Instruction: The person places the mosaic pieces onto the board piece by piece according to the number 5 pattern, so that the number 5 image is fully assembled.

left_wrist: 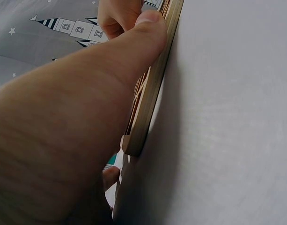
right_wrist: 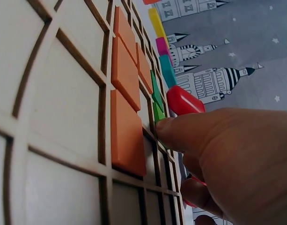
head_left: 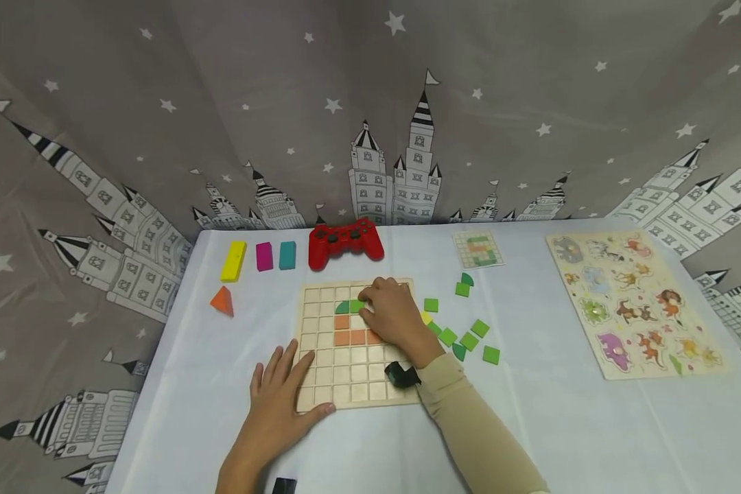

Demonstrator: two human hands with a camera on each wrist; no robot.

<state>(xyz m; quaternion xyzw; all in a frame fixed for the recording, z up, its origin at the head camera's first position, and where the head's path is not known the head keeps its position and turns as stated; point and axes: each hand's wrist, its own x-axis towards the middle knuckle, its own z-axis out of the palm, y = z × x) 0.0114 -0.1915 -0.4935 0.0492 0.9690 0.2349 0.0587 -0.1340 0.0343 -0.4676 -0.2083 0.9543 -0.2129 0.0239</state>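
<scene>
Backing white table (head_left: 593,439) (board (head_left: 342,374) atop), castle-print backdrop (head_left: 370,75).

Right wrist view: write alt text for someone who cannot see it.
The right hand touches a green tile on a gridded board holding four orange tiles. Beyond sit a red controller, teal block, magenta block and yellow block.

We see a plain tan right sleeve (head_left: 478,429) by the board (head_left: 359,392), and a small, shiny black thing (head_left: 401,375) at its cuff (head_left: 440,376).
</scene>
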